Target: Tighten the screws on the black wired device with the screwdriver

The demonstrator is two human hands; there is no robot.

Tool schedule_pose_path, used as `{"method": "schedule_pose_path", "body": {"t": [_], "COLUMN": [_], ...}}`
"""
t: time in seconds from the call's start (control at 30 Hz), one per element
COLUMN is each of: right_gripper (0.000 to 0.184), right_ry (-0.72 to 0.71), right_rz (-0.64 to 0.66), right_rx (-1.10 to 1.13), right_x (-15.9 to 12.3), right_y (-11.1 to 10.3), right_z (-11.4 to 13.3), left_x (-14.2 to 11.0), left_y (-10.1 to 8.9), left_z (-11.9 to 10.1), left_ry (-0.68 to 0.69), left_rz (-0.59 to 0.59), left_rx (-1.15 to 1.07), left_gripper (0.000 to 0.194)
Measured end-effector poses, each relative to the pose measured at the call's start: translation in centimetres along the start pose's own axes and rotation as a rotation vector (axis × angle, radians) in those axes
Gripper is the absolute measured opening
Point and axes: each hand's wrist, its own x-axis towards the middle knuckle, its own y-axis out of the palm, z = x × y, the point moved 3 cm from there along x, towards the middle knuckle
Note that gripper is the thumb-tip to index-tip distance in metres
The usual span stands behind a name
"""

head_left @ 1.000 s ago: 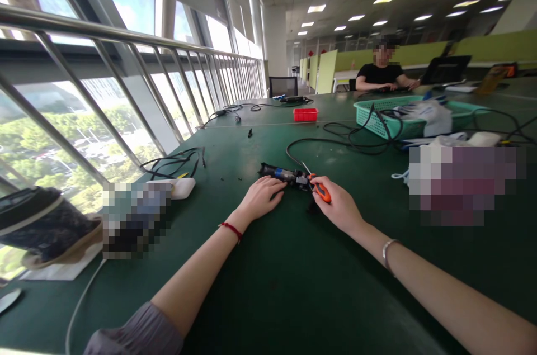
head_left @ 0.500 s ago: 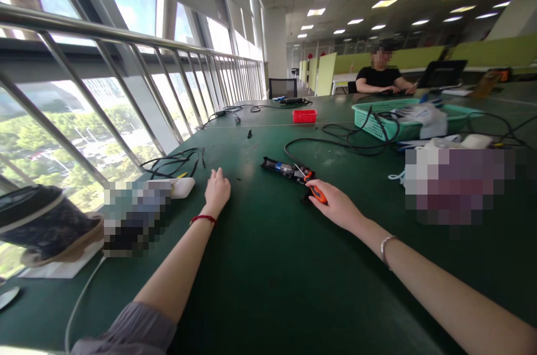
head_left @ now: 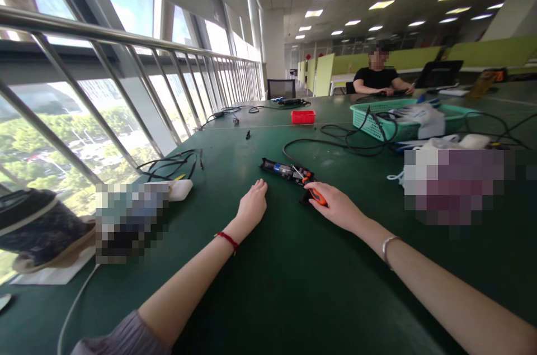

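R hand (head_left: 334,204) closed round orange screwdriver (head_left: 318,197), shaft over blk device (head_left: 274,167) on the counter (head_left: 268,271). L hand (head_left: 253,204) part-curled near device; can't tell if it holds anything. Blk cable (head_left: 283,149) loops behind, twd green basket (head_left: 370,123) w/ white bag (head_left: 432,122) in it; red bin (head_left: 302,118) farther back, contents unclear.

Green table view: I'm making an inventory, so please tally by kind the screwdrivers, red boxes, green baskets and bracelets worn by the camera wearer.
Screwdriver: 1
Red box: 1
Green basket: 1
Red bracelet and silver bracelet: 2
Total: 5
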Motion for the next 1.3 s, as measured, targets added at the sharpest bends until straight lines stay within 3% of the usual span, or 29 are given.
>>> {"method": "schedule_pose_path", "body": {"t": [0.2,0.37,0.47,0.57,0.9,1.3], "right_gripper": [0.033,0.029,0.028,0.026,0.020,0.023], "right_ry": [-0.017,0.020,0.102,0.145,0.062,0.144], "right_rz": [-0.039,-0.268,-0.362,-0.356,-0.349,-0.366], "right_rx": [-0.002,-0.060,-0.056,-0.052,-0.085,0.101], "right_x": [-0.1,-0.1,-0.1,-0.1,-0.4,-0.6], "right_y": [0.3,-0.4,-0.6,-0.4,-0.8,-1.6], "right_z": [0.2,-0.1,-1.0,-1.5,0.1,0.1], "left_x": [-0.7,-0.5,-0.3,-0.2,0.0,0.2], "left_y": [-0.1,-0.4,-0.5,-0.6,-0.7,-0.5], "left_z": [-1.9,-1.7,-1.2,-0.7,-0.4,-0.5], "left_ry": [0.211,0.291,0.268,0.225,0.228,0.163], "left_rz": [0.067,-0.016,-0.076,-0.103,-0.124,-0.106], "left_rx": [-0.085,0.027,0.075,0.067,0.024,0.055], "left_gripper": [0.059,0.047,0.036,0.032,0.030,0.025]}}
